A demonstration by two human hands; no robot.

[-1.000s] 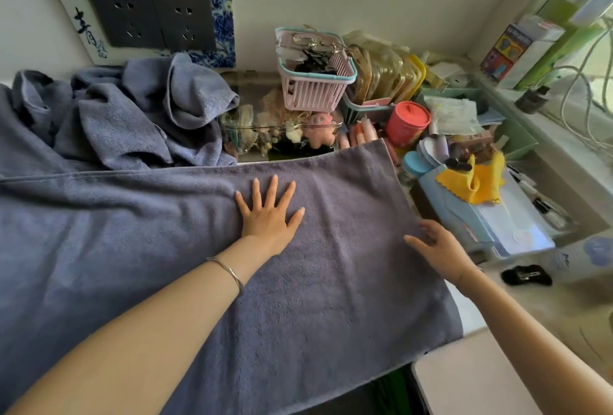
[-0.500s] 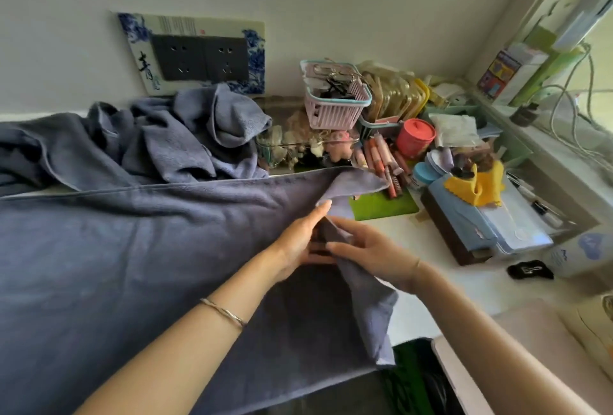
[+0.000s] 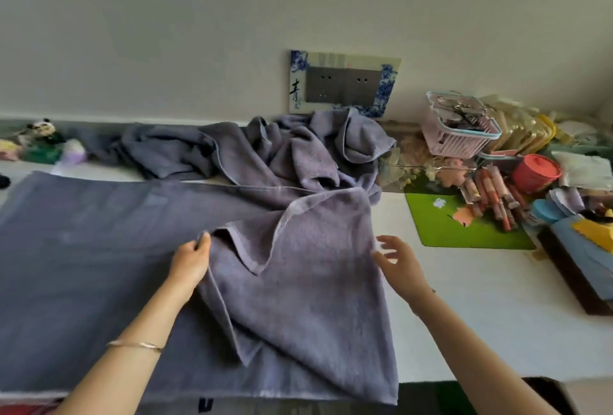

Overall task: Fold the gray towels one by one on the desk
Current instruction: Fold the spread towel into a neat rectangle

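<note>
Now my left hand [image 3: 190, 260] pinches the gray towel [image 3: 298, 288] mid-fold, my right hand [image 3: 398, 265] spread open; next, I'd carry that edge left.

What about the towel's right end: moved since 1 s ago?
Yes, leftward: the towel's right end covered the green mat before; now it's folded over, left of it.

The spread gray towel [image 3: 298, 298] is matt terry cloth with a nubbly pile and a flat woven hem. The heaped towels [image 3: 298, 149] behind are the same cloth. The table [image 3: 464, 331] is smooth, dull white. The pink basket [image 3: 464, 139] is slatted plastic, the bracelet [image 3: 137, 345] thin shiny metal.
</note>
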